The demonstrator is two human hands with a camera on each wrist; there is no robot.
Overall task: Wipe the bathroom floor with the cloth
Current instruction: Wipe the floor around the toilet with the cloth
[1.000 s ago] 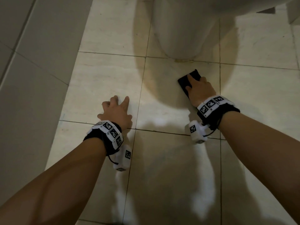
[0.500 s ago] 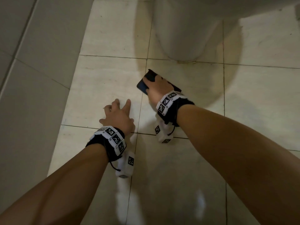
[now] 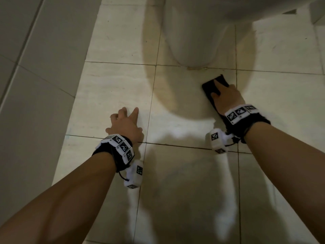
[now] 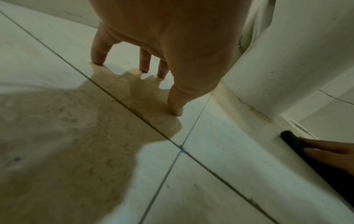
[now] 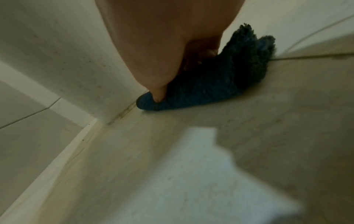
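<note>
Dark cloth (image 3: pixel 213 88) lies flat on the tiled floor (image 3: pixel 184 182) just before the toilet base (image 3: pixel 191 41), under my right hand (image 3: pixel 226 95), fingers extended, pressing it. My left hand (image 3: pixel 125 125), well apart, braces on spread fingertips.

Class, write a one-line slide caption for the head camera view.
Right hand presses a dark cloth on the tiled floor near the toilet base; left hand braces on fingertips.

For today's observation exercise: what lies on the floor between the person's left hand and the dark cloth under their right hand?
Nothing but bare, pale floor tile with grout lines, shadow and glare separates the left hand from the dark fluffy cloth; the head view shows it best.
</note>
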